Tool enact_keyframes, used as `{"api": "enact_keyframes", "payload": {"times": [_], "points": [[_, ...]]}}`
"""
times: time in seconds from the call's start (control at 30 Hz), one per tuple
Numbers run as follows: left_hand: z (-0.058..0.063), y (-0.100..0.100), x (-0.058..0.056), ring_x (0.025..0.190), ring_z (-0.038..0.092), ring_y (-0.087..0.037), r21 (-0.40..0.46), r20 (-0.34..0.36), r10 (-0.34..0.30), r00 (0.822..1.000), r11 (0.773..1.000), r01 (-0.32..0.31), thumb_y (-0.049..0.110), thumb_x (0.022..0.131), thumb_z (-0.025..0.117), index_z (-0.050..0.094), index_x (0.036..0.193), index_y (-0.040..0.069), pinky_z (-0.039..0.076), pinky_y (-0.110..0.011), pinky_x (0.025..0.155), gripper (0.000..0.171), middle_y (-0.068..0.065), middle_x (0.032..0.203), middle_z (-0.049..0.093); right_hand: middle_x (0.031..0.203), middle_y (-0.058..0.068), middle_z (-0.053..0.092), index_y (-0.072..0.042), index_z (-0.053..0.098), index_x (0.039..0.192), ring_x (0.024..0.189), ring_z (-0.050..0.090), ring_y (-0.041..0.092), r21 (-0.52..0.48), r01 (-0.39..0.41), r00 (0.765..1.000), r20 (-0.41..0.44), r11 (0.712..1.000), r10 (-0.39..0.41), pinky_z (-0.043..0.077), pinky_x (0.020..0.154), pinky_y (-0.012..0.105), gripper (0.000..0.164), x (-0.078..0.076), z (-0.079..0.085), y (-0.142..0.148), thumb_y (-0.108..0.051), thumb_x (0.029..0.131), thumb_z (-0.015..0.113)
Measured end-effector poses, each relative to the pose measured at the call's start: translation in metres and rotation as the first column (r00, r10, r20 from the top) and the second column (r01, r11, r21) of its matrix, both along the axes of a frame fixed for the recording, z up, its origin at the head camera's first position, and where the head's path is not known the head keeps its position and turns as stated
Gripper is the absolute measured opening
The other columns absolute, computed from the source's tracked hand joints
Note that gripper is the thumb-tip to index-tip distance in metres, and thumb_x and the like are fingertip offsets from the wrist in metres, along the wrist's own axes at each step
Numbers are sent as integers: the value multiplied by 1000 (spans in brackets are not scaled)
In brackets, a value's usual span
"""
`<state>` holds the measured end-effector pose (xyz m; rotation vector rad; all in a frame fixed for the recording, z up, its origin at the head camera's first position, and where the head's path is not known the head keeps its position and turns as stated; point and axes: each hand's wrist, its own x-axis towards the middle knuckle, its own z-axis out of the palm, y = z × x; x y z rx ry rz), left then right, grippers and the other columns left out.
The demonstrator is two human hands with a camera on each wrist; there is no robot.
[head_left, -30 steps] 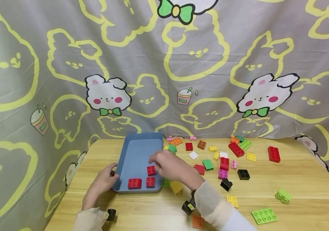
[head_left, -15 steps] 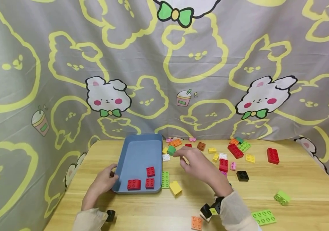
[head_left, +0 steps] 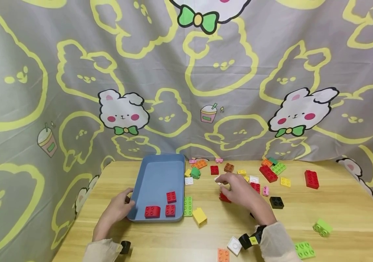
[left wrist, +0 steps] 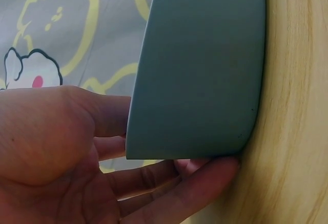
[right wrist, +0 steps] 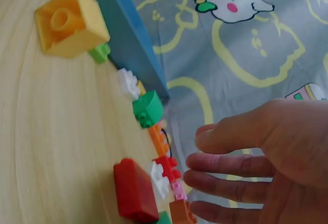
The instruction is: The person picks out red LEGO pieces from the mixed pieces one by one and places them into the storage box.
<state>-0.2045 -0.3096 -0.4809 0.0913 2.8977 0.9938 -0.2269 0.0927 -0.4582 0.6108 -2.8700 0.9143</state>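
A blue-grey tray (head_left: 158, 178) stands at the left of the wooden table, with three red bricks in its near part: a curved one (head_left: 152, 211) and two square ones, one (head_left: 170, 210) in front of the other (head_left: 171, 197). My left hand (head_left: 117, 208) grips the tray's left wall near the front corner, thumb over the rim in the left wrist view. Above the loose bricks, my right hand (head_left: 240, 191) hovers with relaxed fingers and nothing between them. Beneath its fingers are a red brick (right wrist: 134, 190) and a white brick (right wrist: 157, 179), partly covered in the head view.
Right beside the tray lie a lime brick (head_left: 188, 206), a yellow block (head_left: 200, 217), a green brick (head_left: 195, 173) and a white plate (head_left: 189, 181). Many coloured bricks spread rightward, including a long red one (head_left: 311, 179) and a black one (head_left: 276, 202). A patterned curtain (head_left: 232, 138) hangs behind.
My right hand has left the red brick inside the tray and moved right, over the loose bricks. My left hand has stayed on the tray's wall.
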Motion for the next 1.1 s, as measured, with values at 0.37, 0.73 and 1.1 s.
{"api": "enact_keyframes", "payload": {"times": [0.37, 0.73, 1.1], "points": [[0, -2, 0, 69, 57, -20, 4, 2, -1, 1000, 1000, 1, 0, 89, 56, 49, 136, -10, 50, -35, 57, 49, -12, 83, 62, 103, 12, 71, -2, 74, 105, 95, 65, 28, 69, 1, 999, 35, 998, -3, 55, 81, 44, 24, 1, -10, 7, -4, 81, 75], [0, 2, 0, 68, 57, -20, -14, 0, -15, 1000, 1000, 15, 0, 89, 56, 49, 136, -10, 49, -35, 56, 48, -12, 83, 63, 99, 9, 70, -3, 74, 105, 90, 63, 21, 105, 31, 998, 48, 994, -36, 54, 79, 39, 30, 8, -18, 3, -3, 76, 78], [0, 3, 1, 70, 57, -21, -16, 3, -4, 1000, 1000, 4, 0, 89, 56, 49, 136, -10, 50, -35, 56, 48, -13, 84, 63, 90, 10, 67, -3, 73, 97, 82, 62, 23, 144, 44, 999, 16, 989, -46, 55, 76, 40, 28, 10, -21, -3, 10, 73, 74]]}}
